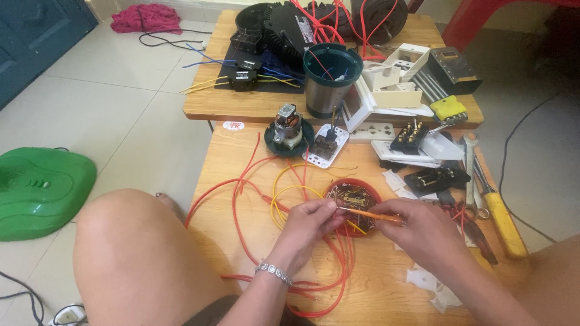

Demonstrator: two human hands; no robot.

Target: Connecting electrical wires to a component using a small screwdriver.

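Both hands over the red dish (370, 188) of small parts, mid-table. Left hand (308, 222) pinches a yellow wire (284, 192) end between thumb and fingers; right hand (417, 229) closed around a thin orange screwdriver (370, 214), tip pointing at the wire end. Step, as I judge it: working the wire end. Next wants a steady tip on the end, left pinch firm. Red wires (241, 181) loop underneath.

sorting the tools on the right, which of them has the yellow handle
The screwdriver lying at the table's right edge, beyond the right hand. Its thick handle is plain yellow; the pliers beside it have dark red grips.
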